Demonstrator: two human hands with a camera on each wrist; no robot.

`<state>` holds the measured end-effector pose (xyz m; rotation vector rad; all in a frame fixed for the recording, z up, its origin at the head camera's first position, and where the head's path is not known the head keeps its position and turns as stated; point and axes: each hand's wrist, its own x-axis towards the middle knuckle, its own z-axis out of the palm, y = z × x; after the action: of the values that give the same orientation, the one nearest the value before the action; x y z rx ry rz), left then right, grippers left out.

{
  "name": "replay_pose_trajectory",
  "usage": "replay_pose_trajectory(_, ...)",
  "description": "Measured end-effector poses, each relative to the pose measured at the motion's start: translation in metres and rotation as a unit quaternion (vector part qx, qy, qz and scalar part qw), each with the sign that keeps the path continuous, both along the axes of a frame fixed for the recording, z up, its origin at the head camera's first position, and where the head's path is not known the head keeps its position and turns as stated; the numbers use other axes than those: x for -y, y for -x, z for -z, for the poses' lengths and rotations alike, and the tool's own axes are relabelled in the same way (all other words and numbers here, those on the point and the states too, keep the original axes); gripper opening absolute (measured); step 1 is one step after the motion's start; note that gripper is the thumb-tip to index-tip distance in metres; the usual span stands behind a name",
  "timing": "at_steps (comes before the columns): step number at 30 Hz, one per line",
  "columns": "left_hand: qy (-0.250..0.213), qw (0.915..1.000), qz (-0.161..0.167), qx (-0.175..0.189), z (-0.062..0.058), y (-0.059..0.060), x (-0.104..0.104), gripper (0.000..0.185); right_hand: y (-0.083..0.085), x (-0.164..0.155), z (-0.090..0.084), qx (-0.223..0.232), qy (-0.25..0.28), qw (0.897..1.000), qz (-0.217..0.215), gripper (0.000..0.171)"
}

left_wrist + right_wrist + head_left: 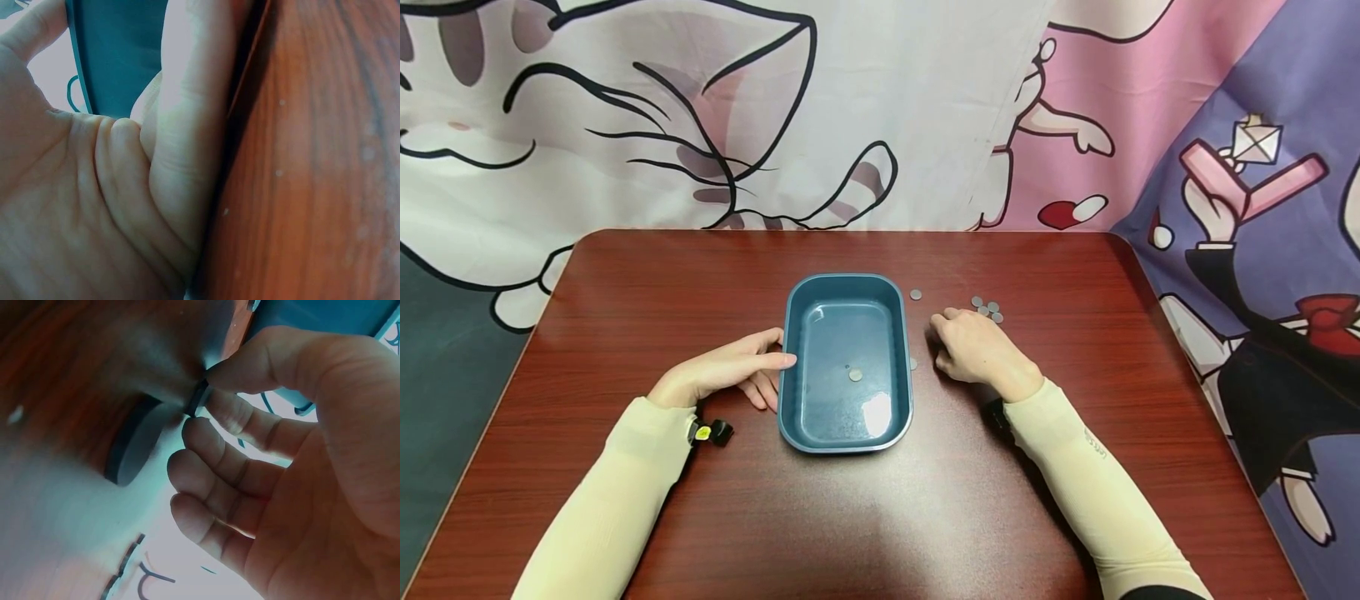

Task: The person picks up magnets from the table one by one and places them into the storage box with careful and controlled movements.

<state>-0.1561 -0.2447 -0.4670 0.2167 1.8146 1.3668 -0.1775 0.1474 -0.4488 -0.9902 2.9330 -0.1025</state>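
Observation:
A deep blue rectangular tray (846,446) stands on the table, with a small grey disc (855,375) lying inside. My left hand (730,367) holds its left wall, thumb over the rim and fingers along the outside; the left wrist view shows the palm beside the tray wall (119,56). To the right of the tray, my right hand (973,348) is low over the table. Seen from the right wrist, thumb and forefinger pinch a thin dark-edged disc (199,398) at their tips, other fingers loosely bent. Another disc (134,440) is close by.
Several grey discs (992,307) lie in a cluster beyond my right hand. One disc (916,294) sits near the tray's far right corner, another (913,364) against its right side. A printed cloth (925,108) hangs behind the brown table (700,267).

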Motion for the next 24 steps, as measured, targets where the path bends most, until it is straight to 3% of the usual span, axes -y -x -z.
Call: replay_pose_trajectory(24, -0.006, 1.0, -0.002, 0.0, 0.0005, -0.0005, -0.0002, 0.052, -0.0024, 0.0019, -0.0049, -0.001, 0.0, 1.0, -0.006, 0.022)
